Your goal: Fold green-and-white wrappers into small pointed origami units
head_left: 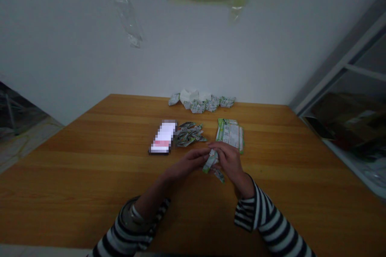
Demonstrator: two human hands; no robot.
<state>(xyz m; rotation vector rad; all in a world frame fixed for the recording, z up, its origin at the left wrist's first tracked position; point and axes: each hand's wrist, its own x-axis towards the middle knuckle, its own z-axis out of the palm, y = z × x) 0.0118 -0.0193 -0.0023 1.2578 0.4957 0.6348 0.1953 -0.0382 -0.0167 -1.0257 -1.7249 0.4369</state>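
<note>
Between my two hands is a small folded green-and-white printed wrapper [210,161], pinched near its upper end. My left hand [193,159] closes on it from the left. From the right, my right hand [230,160] grips it with bent fingers. Just below lies another narrow wrapper piece [219,175]; whether it joins the held one I cannot tell. Beyond my left hand sits a pile of folded printed wrappers [189,133]. Flat green-and-white packets [230,134] lie stacked past my right hand, partly covered by it.
A phone [164,137] with a lit, blurred screen lies left of the pile. Crumpled wrappers [198,106] and white tissue [189,95] line the wooden table's [90,160] back edge against the wall. A shelf [346,68] stands at the right.
</note>
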